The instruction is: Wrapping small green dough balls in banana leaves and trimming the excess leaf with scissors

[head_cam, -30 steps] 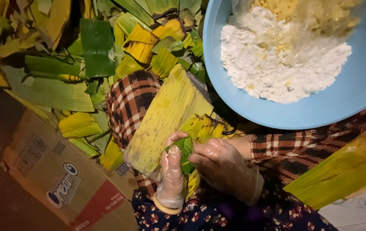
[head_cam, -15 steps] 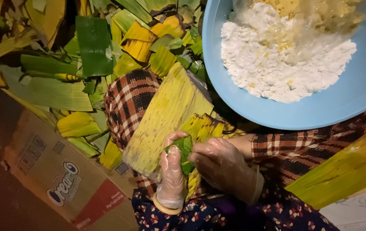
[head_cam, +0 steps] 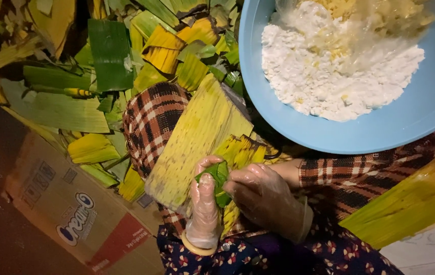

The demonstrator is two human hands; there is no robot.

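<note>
My left hand and my right hand, both in clear plastic gloves, are closed together on a small folded green leaf parcel. The left fingers pinch its left side and the right fingers press on its right side. The parcel is held over a long yellow-green leaf sheet that lies across a checked-cloth knee. Smaller yellow leaf strips lie under my hands.
A big blue bowl at the upper right holds a white crumbly mass with yellow shreds under thin plastic film. Cut green and yellow leaf pieces are heaped at the upper left. A flattened cardboard box lies lower left; another leaf lies right.
The hands stay on the green parcel with only small finger movement; the view has shifted slightly.
</note>
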